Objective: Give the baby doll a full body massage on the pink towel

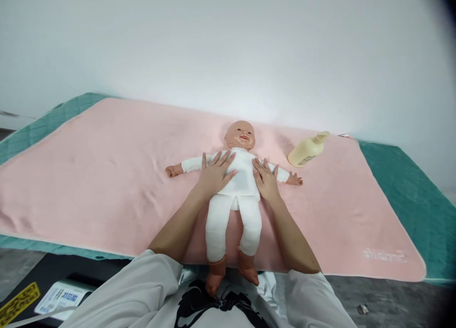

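I'm resting the left hand (215,173) and right hand (266,180) on either side of the torso of the doll (244,172), fingers spread, gripping nothing. The doll is lying face-up on the pink mat (107,176), feet reaching past its near edge. I'm judging it light, soft-bodied, floppy-limbed, firmer-headed; I'm favouring a hold around the torso. A yellow bottle (307,150) is resting beyond the right hand.

A bald baby doll (245,181) with a white cloth body lies on its back at the frame's centre, head uppermost, arms flung wide to both sides (one fist curled, the other hand's fingers spread), legs slightly parted, bare brown feet reaching bottom centre.
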The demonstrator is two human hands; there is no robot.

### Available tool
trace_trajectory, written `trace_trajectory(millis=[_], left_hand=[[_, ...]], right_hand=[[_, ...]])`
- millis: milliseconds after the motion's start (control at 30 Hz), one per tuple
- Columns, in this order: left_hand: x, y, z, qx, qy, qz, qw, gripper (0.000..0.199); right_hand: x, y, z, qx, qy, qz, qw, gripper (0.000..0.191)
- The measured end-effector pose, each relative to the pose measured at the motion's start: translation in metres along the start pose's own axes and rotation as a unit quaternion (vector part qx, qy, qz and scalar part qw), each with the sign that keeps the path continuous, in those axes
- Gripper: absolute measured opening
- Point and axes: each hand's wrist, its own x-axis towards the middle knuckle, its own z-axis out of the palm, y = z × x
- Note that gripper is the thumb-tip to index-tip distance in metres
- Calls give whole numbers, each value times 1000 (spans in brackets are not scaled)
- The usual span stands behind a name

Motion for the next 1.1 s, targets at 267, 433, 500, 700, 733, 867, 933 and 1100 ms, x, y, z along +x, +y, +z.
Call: trace_trajectory(millis=[267,433,500,700,733,867,933,1100], left_hand=[[4,-14,6,37,80,-109,990,57],[5,-17,9,37,96,-102,989,53],[5,-18,10,41,98,-101,989,53],[5,-17,9,44,95,-103,989,52],[5,-17,9,45,94,-104,989,52],[4,-17,9,46,92,-101,990,53],[4,-17,9,44,95,-98,990,53],[5,-16,9,39,94,-96,990,54]], right_hand=[[-4,-7,-2,100,55,-33,993,49],[-18,-19,-10,134,-9,-109,985,59],[-24,-23,-12,126,-61,-112,984,61],[-26,-29,-10,188,-114,-226,949,67],[-25,-29,-10,203,-114,-254,939,66],[-19,-31,-14,213,-148,-299,918,53],[-18,-32,-16,196,-165,-297,920,48],[-16,-34,-16,169,-168,-262,935,42]])
